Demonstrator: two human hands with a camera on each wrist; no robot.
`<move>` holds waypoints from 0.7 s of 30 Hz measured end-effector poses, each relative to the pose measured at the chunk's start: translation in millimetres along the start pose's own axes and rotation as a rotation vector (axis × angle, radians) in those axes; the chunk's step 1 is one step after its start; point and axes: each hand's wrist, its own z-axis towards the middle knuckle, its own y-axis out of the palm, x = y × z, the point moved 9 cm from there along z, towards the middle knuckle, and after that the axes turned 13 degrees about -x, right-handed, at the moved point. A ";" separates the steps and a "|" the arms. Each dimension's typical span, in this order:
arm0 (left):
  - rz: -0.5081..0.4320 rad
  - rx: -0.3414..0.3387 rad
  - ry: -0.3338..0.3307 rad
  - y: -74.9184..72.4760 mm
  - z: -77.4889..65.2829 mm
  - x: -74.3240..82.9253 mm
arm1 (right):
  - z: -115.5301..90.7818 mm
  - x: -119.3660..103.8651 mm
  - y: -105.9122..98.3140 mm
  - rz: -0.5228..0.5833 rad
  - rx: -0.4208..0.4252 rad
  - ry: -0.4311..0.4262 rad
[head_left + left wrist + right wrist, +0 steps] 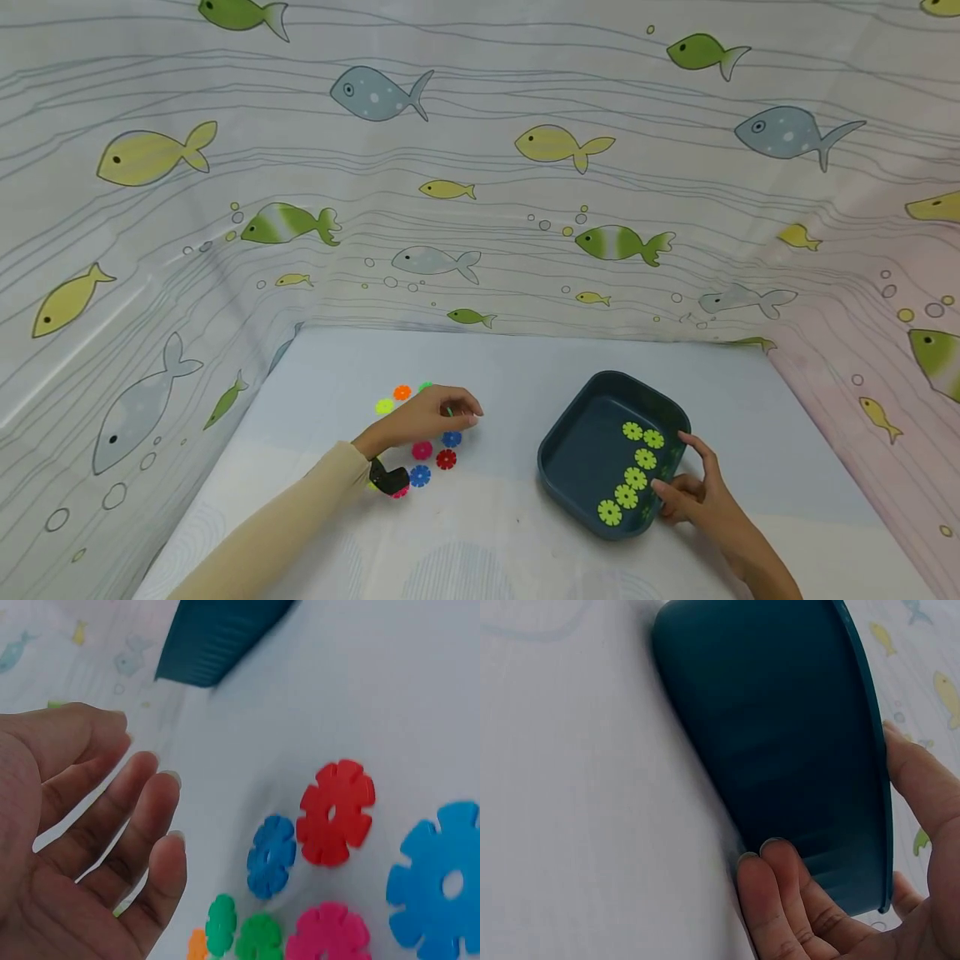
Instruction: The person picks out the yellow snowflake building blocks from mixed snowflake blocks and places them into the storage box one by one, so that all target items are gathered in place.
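A dark teal tray [576,450] sits on the right of the white table, with several yellow-green notched discs [635,477] inside, mostly along its right side. My right hand [701,492] grips the tray's right side; in the right wrist view, its fingers [761,892] press the outer wall and its thumb is at the rim. Over on the left, my left hand [438,411] hovers above loose flower-shaped discs, fingers loosely bent and palm empty in the left wrist view. Near it lie a red disc [446,459], a blue disc [420,476] and a pink disc [422,450].
An orange disc [402,392] and a yellow disc [385,407] lie behind the left wrist, which carries a black device [388,477]. Fish-printed curtain [487,233] encloses the table [495,367] at the back and both sides.
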 end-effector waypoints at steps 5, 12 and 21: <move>0.027 0.065 -0.026 -20.6 -22.4 -11.4 | 0.5 -0.3 0.8 -0.002 -0.004 -0.011; 0.017 0.138 -0.116 -43.7 -50.6 -35.9 | 0.9 -1.7 0.7 -0.011 -0.008 -0.020; 0.004 0.215 -0.215 -64.0 -79.8 -66.4 | 0.3 -1.8 0.9 -0.008 -0.003 -0.010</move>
